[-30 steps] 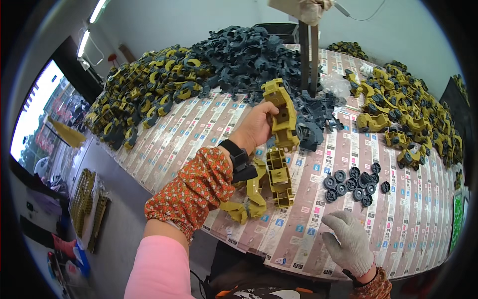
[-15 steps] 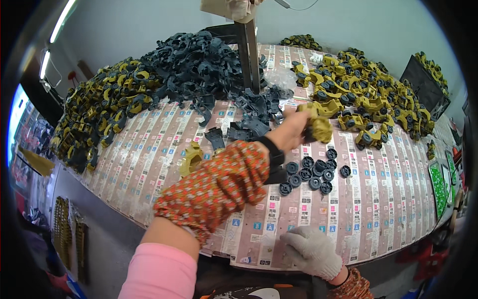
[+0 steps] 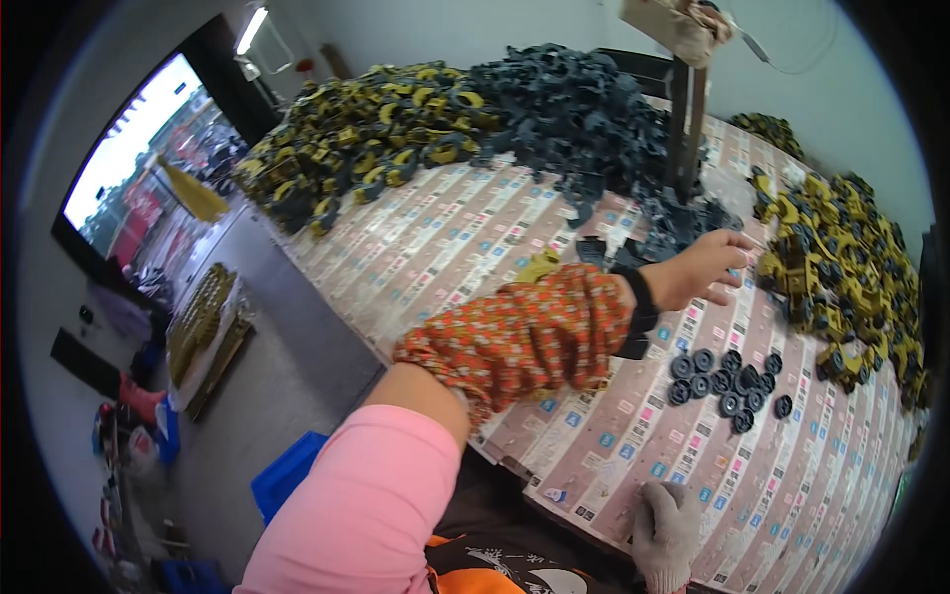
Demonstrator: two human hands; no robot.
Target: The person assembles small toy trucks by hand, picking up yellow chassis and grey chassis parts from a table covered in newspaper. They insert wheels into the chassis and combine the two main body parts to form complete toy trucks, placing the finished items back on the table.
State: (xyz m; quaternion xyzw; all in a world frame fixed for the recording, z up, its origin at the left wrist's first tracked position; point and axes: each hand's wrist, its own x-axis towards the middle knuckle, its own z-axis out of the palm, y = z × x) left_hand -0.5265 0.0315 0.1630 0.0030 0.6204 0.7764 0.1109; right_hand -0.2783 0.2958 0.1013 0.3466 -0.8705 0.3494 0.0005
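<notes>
My left hand (image 3: 701, 270) is bare, with a black band at the wrist. It reaches over the table (image 3: 475, 213) with its fingers apart and nothing in them. Just beyond its fingertips lies the near edge of a pile of yellow toy vehicles (image 3: 826, 262) with dark wheels. My right hand (image 3: 665, 535), in a pale knitted glove, rests at the table's front edge with thumb and fingers parted, holding nothing visible. Between my hands lies a cluster of loose black wheels (image 3: 730, 383). A yellow part (image 3: 539, 265) is partly hidden behind my left sleeve.
A heap of dark grey plastic parts (image 3: 584, 109) stands at the back, beside more yellow-and-black toy vehicles (image 3: 381, 119). A dark metal post (image 3: 685, 129) rises from the table. On the floor to the left are a blue bin (image 3: 287, 475) and stacked yellow pieces (image 3: 205, 332).
My left hand has let go of the yellow toy vehicle by the right-hand pile, and its fingers have spread. The view has swung left, so the table appears shifted to the right.
</notes>
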